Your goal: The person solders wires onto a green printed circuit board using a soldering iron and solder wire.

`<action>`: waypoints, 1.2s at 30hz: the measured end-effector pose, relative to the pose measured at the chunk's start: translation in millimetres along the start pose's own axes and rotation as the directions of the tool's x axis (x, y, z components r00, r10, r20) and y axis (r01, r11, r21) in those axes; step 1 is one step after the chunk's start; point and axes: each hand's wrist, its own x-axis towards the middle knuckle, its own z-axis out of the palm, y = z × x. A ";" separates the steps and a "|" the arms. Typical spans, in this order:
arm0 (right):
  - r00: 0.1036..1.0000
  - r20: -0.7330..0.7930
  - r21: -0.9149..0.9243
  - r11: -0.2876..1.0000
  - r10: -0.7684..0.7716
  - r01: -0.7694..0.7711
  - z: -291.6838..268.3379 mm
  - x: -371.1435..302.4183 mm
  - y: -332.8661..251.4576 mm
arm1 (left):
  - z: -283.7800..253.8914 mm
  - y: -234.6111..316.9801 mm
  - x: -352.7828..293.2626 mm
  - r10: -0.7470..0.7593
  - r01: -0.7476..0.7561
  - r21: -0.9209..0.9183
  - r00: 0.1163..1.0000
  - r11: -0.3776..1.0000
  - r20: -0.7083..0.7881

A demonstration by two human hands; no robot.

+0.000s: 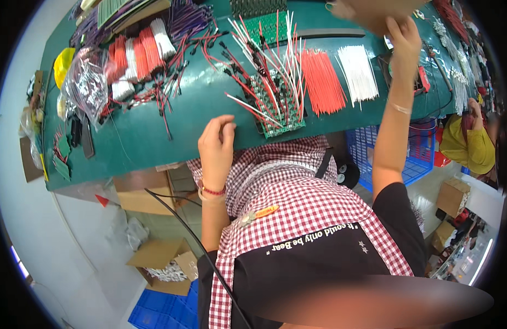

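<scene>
My right hand (404, 44) reaches to the far right of the table, its fingers pinching the edge of a brown flat piece (369, 13) that looks like cardboard. The top of that piece is cut off by the picture's edge. At the table's near edge, my left hand (215, 143) is loosely curled, with nothing visible in it. To its right stands a green circuit board panel (283, 129) with red, white and black wires rising from it. Beside the panel lie a bundle of red wires (323, 82) and a bundle of white wires (358, 72).
Bundled red and white wires (138, 57) and a clear plastic bag (84, 82) lie on the green table (149, 145) at left. Another green board (264, 28) sits farther back. A blue crate (393, 178) stands below at right. A person in a yellow top (470, 140) is at far right.
</scene>
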 end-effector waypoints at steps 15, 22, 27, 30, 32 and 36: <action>0.711 0.501 0.151 0.759 0.494 -0.634 40.8 -217.9 -46.8 | -10.7 14.6 18.9 0.119 -0.109 -0.049 0.907 0.993 0.405; 0.825 0.525 0.020 0.967 0.208 -0.256 41.7 -227.1 -55.7 | 2.4 25.2 -11.2 0.432 -0.443 -0.055 0.831 0.895 0.350; 0.845 0.530 0.039 0.993 0.074 -0.112 30.6 -233.8 -55.6 | 8.6 17.7 -22.9 0.511 -0.519 -0.060 0.804 0.852 0.302; 0.808 0.552 0.065 0.955 0.208 -0.291 28.1 -232.5 -52.2 | 15.2 8.1 -24.1 0.433 -0.419 -0.115 0.850 0.901 0.299; 0.682 0.584 -0.023 0.849 0.440 -0.528 24.1 -231.3 -44.8 | 13.6 15.0 -14.9 0.352 -0.334 -0.111 0.879 0.936 0.321; 0.531 0.625 -0.125 0.745 0.572 -0.655 25.2 -212.4 -45.3 | 9.2 13.1 8.5 0.311 -0.287 -0.122 0.902 0.950 0.298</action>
